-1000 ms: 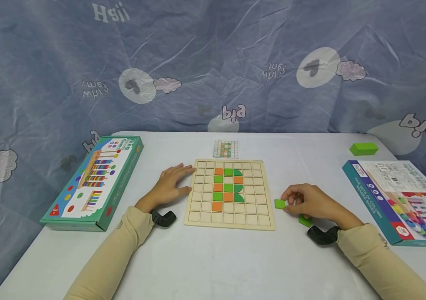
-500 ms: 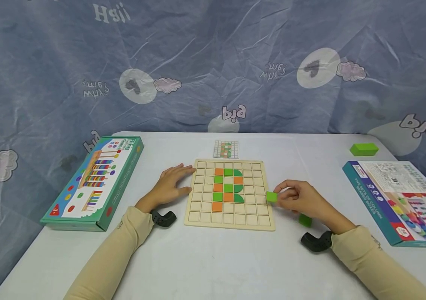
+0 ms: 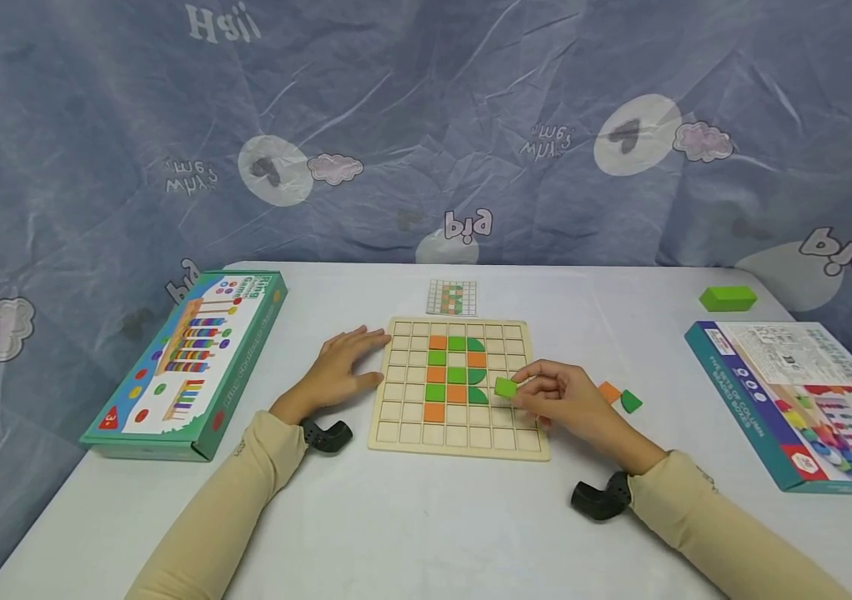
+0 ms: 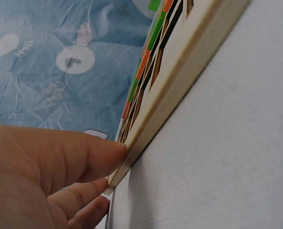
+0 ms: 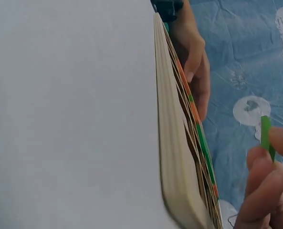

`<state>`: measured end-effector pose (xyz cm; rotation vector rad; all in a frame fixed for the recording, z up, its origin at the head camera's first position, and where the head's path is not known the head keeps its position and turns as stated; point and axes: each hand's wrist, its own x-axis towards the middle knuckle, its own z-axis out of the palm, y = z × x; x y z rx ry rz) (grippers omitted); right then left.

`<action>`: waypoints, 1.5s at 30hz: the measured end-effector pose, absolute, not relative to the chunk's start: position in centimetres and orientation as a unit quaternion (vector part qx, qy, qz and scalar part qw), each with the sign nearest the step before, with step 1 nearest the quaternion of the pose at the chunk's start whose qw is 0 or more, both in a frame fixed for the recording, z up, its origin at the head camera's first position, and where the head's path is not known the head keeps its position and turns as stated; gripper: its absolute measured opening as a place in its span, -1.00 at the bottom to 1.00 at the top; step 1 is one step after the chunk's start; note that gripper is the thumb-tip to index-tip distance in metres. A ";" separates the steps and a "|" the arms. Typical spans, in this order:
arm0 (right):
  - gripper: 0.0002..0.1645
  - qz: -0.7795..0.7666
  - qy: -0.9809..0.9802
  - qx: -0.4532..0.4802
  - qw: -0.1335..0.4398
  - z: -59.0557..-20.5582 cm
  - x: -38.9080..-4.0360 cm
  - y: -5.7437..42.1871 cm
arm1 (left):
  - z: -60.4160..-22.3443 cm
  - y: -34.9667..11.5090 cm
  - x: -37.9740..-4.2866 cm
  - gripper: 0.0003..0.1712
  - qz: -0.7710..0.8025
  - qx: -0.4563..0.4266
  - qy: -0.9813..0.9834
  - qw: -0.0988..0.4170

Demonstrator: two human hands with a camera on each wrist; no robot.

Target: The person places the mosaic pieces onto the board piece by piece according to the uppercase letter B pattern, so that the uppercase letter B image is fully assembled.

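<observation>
My right hand (image 3: 561, 400) pinches a light green square tile (image 3: 505, 387) between thumb and fingers, over the right part of the wooden grid board (image 3: 403, 435). In the right wrist view the same green tile (image 5: 266, 133) stands edge-on above the board. My left hand (image 3: 338, 371) rests at the board's left edge with fingers spread; in the left wrist view its thumb and fingertips touch the board's side (image 4: 179, 78). Orange squares (image 3: 434, 412), green squares (image 3: 435, 392) and dark green rounded tiles (image 3: 478, 395) fill some middle cells of the board.
Beyond the board lies a small pattern card (image 3: 452, 297). An orange tile (image 3: 609, 392) and a dark green rounded tile (image 3: 631, 402) lie right of the board. Game boxes stand left (image 3: 186, 367) and right (image 3: 809, 408), with a green block (image 3: 728, 298) behind the right one.
My right hand has picked up the green square from the table and carried it left over the board, uncovering the loose orange and dark green tiles. My left hand stays put.
</observation>
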<state>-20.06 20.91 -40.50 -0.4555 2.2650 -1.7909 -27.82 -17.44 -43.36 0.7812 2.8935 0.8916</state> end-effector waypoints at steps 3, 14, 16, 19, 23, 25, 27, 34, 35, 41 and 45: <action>-0.62 -0.602 0.771 -0.178 0.110 -40.9 -20.3 20.2 | -43.4 -17.5 -27.8 -0.21 0.287 0.252 0.924 0.003; -0.69 -0.521 0.823 -0.210 0.081 -41.2 -20.7 18.9 | -43.3 -17.5 -27.9 -0.21 0.286 0.259 0.923 -0.001; -0.70 -0.506 0.832 -0.214 0.077 -41.2 -20.7 18.9 | -43.3 -17.5 -27.9 -0.22 0.286 0.258 0.923 -0.002; -0.72 -0.485 0.843 -0.218 0.075 -41.2 -20.7 18.8 | -43.2 -17.5 -27.8 -0.21 0.288 0.256 0.923 -0.001; -0.73 -0.463 0.854 -0.226 0.075 -41.3 -20.8 18.7 | -43.2 -17.5 -27.8 -0.21 0.289 0.256 0.922 -0.002; -0.73 -0.456 0.857 -0.229 0.076 -41.3 -20.8 18.6 | -43.2 -17.5 -27.8 -0.21 0.288 0.256 0.923 0.001; -0.74 -0.450 0.860 -0.230 0.074 -41.3 -20.8 18.6 | -43.3 -17.5 -27.9 -0.21 0.286 0.256 0.924 0.001; -0.75 -0.433 0.866 -0.240 0.067 -41.1 -20.6 18.4 | -43.4 -17.6 -27.9 -0.21 0.288 0.256 0.923 -0.001; -0.76 -0.432 0.866 -0.242 0.066 -41.1 -20.7 18.3 | -43.4 -17.6 -27.9 -0.22 0.288 0.256 0.923 -0.002; -0.75 -0.431 0.864 -0.253 0.064 -41.0 -20.6 18.1 | -43.5 -17.6 -27.9 -0.22 0.288 0.258 0.922 -0.004; -0.74 -0.431 0.863 -0.254 0.065 -40.9 -20.5 18.0 | -43.5 -17.6 -27.9 -0.21 0.285 0.258 0.923 -0.004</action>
